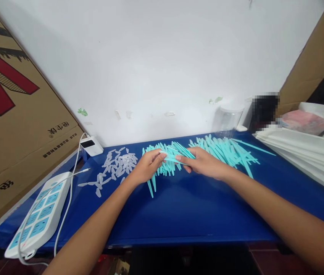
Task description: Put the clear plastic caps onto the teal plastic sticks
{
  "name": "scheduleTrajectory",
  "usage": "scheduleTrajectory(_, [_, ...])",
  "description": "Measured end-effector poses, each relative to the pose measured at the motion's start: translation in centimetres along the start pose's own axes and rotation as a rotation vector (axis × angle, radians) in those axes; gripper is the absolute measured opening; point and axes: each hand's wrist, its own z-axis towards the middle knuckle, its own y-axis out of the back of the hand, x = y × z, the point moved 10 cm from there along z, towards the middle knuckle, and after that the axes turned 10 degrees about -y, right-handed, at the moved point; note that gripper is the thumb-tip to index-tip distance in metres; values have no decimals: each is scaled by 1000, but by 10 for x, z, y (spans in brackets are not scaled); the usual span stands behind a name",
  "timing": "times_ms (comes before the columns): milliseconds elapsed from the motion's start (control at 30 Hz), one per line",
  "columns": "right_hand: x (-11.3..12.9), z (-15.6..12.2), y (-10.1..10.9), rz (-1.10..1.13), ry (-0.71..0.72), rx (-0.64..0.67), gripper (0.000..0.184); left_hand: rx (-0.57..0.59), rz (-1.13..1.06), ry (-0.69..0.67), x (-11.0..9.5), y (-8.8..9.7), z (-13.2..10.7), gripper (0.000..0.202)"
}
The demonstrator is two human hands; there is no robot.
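My left hand point(149, 165) is closed, its thumb and fingers pinching the pale end of a slim turquoise plastic stick point(171, 156). The same stick's other end lies under the thumb of my right hand point(203, 163). That hand is also wrapped round a small bundle of turquoise sticks point(183, 149). Below and behind both hands spreads a pile of the same sticks point(166, 168). To its right lies a larger pile of turquoise sticks point(221, 151). Left of my left hand are scattered small translucent white pieces, shaped like caps point(118, 162). My fingers partly hide the held stick's ends.
A blue-covered table point(196, 210) meets a white wall. At left are a power strip point(40, 214), a white device with a dark screen point(91, 146), a cable and a cardboard box point(15, 114). A clear container point(228, 120) and stacked white trays point(302, 152) stand at right.
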Motion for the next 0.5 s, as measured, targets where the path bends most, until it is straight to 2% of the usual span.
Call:
scheduleTrajectory(167, [-3,-1,-10,56,-38,110,46,22,-40,-13,-3,-4,0,44])
scheduleTrajectory(367, [-12,2,-11,116,-87,112,51,30,-83,19,-9,-10,0,46])
scheduleTrajectory(500, [-18,5,-7,164,-119,91,55,6,-104,36,-7,-6,1,47])
